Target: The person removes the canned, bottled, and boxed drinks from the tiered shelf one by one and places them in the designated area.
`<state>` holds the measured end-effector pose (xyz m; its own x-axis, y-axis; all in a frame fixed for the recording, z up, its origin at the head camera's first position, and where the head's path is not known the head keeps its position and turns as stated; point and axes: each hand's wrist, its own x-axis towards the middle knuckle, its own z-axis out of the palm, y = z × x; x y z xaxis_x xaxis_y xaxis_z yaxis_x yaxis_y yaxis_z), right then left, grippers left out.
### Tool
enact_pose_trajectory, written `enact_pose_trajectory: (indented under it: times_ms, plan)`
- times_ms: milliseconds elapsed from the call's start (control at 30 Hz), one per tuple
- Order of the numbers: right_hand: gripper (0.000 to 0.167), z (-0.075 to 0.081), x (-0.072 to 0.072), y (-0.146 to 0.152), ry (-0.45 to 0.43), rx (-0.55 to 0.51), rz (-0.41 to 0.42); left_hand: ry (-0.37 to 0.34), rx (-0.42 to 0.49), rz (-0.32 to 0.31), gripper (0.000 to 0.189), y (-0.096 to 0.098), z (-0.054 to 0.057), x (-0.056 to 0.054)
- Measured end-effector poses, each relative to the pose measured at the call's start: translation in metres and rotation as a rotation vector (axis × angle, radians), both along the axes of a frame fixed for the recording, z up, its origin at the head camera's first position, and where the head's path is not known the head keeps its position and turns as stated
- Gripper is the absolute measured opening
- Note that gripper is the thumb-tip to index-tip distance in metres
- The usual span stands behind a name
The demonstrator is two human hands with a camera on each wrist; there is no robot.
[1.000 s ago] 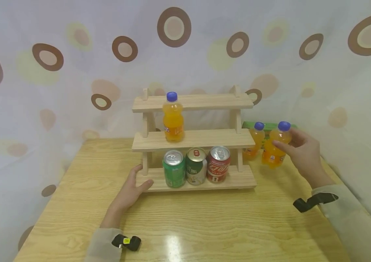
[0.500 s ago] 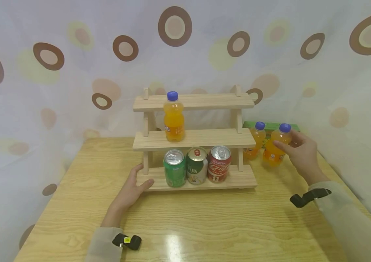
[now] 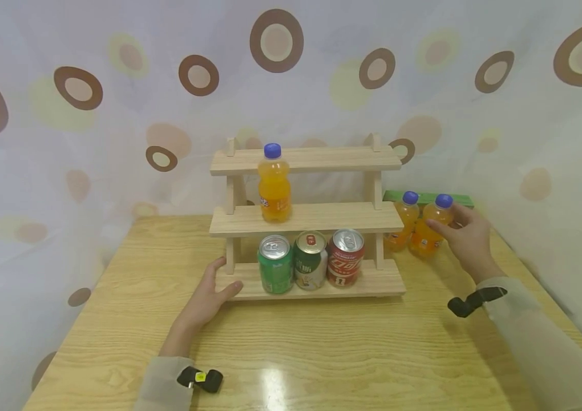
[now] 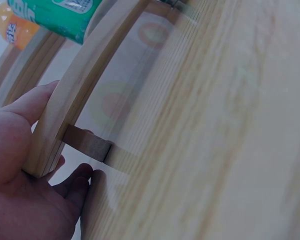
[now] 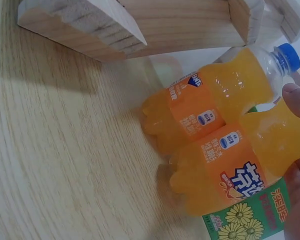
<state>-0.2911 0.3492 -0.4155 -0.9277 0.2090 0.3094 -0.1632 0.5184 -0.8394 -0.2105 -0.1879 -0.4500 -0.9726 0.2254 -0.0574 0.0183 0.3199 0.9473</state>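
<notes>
My right hand point(image 3: 468, 240) holds an orange Fanta bottle point(image 3: 427, 237) with a blue cap, thumb on the near side and fingers behind. The bottle stands upright against a second orange Fanta bottle point(image 5: 225, 95), at the right end of a three-tier wooden shelf point(image 3: 329, 218). My left hand point(image 3: 209, 297) grips the left end of the bottom tier, thumb on top and fingers round the end in the left wrist view. Near that thumb stands a green can point(image 3: 275, 265), with a green-and-white can point(image 3: 310, 261) and a red can point(image 3: 344, 258) beside it.
Another orange Fanta bottle point(image 3: 274, 194) stands on the middle tier, toward the left. Behind the two right-hand bottles lies a green carton point(image 5: 250, 215) with yellow flowers. A patterned curtain point(image 3: 322, 108) hangs round the wooden table point(image 3: 291, 348).
My right hand has moved the bottle a little left, closing the gap to the bottle beside the shelf. More of the green carton shows. My left hand has stayed on the shelf.
</notes>
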Motion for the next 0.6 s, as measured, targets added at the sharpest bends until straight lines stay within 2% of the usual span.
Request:
enact_pose_trajectory:
  times_ms: [267,467,600]
  plan:
    - [0.069,-0.003,-0.004,0.0,-0.016,-0.032,0.003,0.006,0.004,0.003,0.071,0.001,0.0,0.0]
    - [0.069,-0.007,-0.009,0.002,-0.004,-0.012,0.001,0.006,0.012,0.003,0.071,0.001,0.002,0.0]
    - [0.068,-0.013,-0.014,0.003,0.015,0.001,-0.008,0.004,0.02,0.001,0.072,0.0,-0.002,-0.002]
